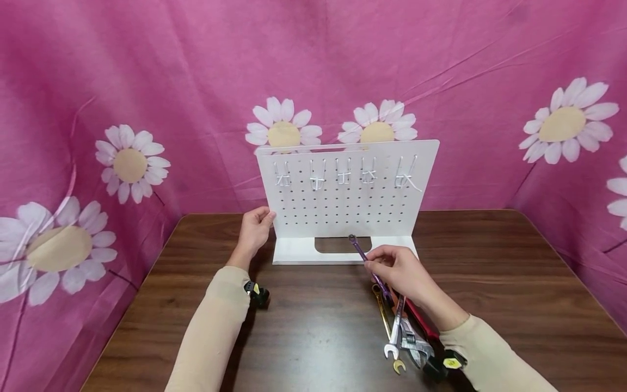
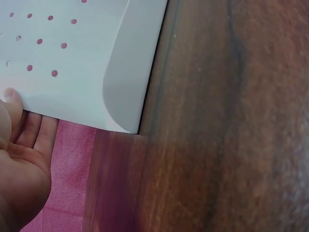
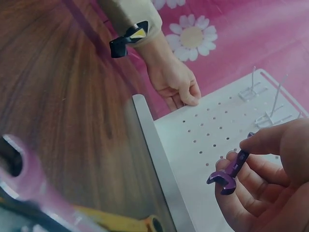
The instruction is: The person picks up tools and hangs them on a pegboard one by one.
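A white pegboard (image 1: 343, 204) stands upright on its flat base at the back of the table. My left hand (image 1: 254, 231) grips its left edge, the thumb on the front face and fingers behind, as the left wrist view shows. Between thumb and fingers, my right hand (image 1: 401, 272) pinches a slim purple wrench (image 1: 360, 249). Its open-end jaw shows in the right wrist view, and the other end points toward the board's base. Below the right hand lies a pile with a silver wrench (image 1: 394, 335), a gold wrench (image 1: 382, 311), an adjustable wrench (image 1: 413, 342) and a red-handled tool (image 1: 422, 320).
Several white wire hooks (image 1: 317, 177) hang in a row along the board's upper part. Its base (image 1: 294, 251) has a wide cutout. The wooden table (image 1: 303, 326) reaches back to a pink curtain (image 1: 313, 65) with daisies. Another purple tool (image 3: 29, 169) lies in the pile.
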A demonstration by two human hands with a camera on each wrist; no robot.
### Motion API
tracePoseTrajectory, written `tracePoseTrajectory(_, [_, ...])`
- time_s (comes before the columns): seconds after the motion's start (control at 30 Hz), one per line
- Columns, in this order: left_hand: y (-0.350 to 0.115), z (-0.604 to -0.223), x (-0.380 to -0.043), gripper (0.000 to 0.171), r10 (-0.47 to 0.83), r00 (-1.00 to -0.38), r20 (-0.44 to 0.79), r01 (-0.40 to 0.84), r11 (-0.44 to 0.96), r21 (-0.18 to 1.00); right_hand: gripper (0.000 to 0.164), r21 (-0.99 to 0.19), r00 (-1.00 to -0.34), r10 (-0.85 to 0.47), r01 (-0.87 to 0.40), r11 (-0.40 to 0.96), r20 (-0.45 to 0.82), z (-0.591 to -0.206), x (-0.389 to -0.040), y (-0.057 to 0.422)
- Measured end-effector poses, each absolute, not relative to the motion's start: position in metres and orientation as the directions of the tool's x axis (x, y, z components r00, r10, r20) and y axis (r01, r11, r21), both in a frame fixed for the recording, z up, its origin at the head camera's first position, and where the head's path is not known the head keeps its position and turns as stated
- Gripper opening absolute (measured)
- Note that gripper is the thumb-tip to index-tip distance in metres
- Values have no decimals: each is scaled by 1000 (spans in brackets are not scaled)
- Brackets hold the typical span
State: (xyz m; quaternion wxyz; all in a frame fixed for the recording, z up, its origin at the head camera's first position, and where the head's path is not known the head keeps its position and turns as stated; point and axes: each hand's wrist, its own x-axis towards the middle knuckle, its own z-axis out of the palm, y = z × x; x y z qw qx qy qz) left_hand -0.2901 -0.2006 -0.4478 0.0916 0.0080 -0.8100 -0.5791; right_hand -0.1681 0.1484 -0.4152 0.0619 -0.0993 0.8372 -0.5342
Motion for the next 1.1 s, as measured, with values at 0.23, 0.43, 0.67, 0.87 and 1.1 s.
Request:
tracePoseTrajectory(0.23, [-199,-447,-291,21,-127,-978,166,116,334,935,15,-915,-969,-246,-90,394,-10,-411,-180,135])
tracePoseTrajectory(0.43, [-199,-449,-291,20,-142,-972,185,129,334,934,16,-928,-967,-255,-95,361,0,-412,-187,121])
tracePoseTrajectory(0.67, [-195,-449,-289,22,-143,-976,163,112,314,943,12,-924,-956,-292,-145,353,38,-414,-196,106])
tracePoseTrajectory(0.87, [-197,-451,-291,22,-154,-976,151,103,282,954,13,-913,-950,-308,-175,368,57,-411,-203,90])
tracePoseTrajectory(1.1, [-198,-449,-291,23,-148,-978,147,102,275,956,14,-908,-948,-308,-198,369,81,-404,-206,72])
